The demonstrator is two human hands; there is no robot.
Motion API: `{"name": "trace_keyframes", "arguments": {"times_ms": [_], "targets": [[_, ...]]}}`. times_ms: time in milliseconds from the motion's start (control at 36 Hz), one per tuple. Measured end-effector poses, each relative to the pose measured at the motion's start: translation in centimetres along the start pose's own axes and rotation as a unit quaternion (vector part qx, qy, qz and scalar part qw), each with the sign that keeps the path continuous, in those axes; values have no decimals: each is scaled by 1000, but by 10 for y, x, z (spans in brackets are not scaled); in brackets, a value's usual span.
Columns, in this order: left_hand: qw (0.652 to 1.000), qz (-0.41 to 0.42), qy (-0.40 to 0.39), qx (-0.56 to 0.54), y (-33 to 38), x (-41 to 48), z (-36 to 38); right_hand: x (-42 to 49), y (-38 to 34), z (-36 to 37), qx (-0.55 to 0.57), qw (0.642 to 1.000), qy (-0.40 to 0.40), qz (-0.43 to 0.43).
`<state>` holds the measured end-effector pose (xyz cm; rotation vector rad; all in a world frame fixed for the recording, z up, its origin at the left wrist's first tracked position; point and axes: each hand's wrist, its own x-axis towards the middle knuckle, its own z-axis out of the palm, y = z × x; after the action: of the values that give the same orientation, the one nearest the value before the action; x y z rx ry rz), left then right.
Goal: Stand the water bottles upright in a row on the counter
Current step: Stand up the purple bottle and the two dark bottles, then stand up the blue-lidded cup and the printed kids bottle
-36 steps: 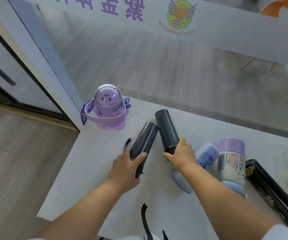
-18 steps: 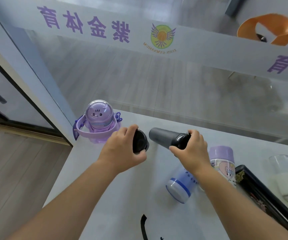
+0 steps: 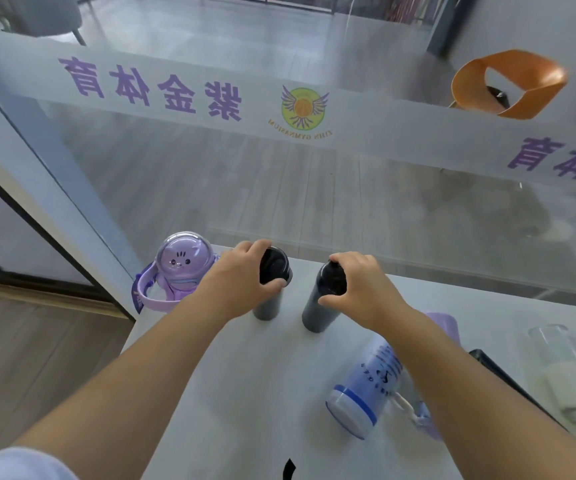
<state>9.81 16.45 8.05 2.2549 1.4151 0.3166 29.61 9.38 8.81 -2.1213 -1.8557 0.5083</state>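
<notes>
Two dark grey bottles stand upright side by side on the white counter (image 3: 231, 410). My left hand (image 3: 238, 282) grips the top of the left dark bottle (image 3: 268, 308). My right hand (image 3: 359, 289) grips the top of the right dark bottle (image 3: 319, 313). A purple cat-dome bottle (image 3: 179, 268) stands upright to their left, near the counter's corner. A pale blue bottle (image 3: 366, 389) lies on its side under my right forearm. A purple-lidded bottle (image 3: 447, 323) is mostly hidden behind that arm.
A glass wall with purple lettering (image 3: 151, 86) runs along the counter's far edge. A black flat object (image 3: 494, 368) and a clear glass container (image 3: 563, 368) lie at the right. A black strap end (image 3: 289, 467) shows at the near edge. The counter's left edge drops to wooden floor.
Both dark bottles went from lying flat to tilted in my hands, and now stand upright on the counter. My head view lifted toward the glass wall.
</notes>
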Motion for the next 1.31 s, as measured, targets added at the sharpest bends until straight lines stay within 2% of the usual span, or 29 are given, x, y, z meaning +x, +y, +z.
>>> {"name": "trace_keyframes", "arguments": {"times_ms": [167,333,444,611,694,806,1111,1306], "targets": [[999,7,-8,40,2,5,0,5,-3,-3,-24,997,-58,-44],[998,19,-19,48,0,4,-3,6,-6,-7,-42,995,-81,-42],[999,31,7,37,1,-1,-11,1,-7,-11,-26,997,-50,-43],[993,78,81,24,9,-25,-22,-25,0,-23,6,999,49,-22],[991,97,85,35,9,-43,-18,-47,9,-24,0,996,84,-7],[992,111,34,40,4,-64,3,-82,27,-18,3,995,97,39],[979,115,-160,59,18,-89,78,-173,78,16,21,980,45,195],[969,58,-227,79,48,-91,122,-198,120,32,4,956,56,288]]}}
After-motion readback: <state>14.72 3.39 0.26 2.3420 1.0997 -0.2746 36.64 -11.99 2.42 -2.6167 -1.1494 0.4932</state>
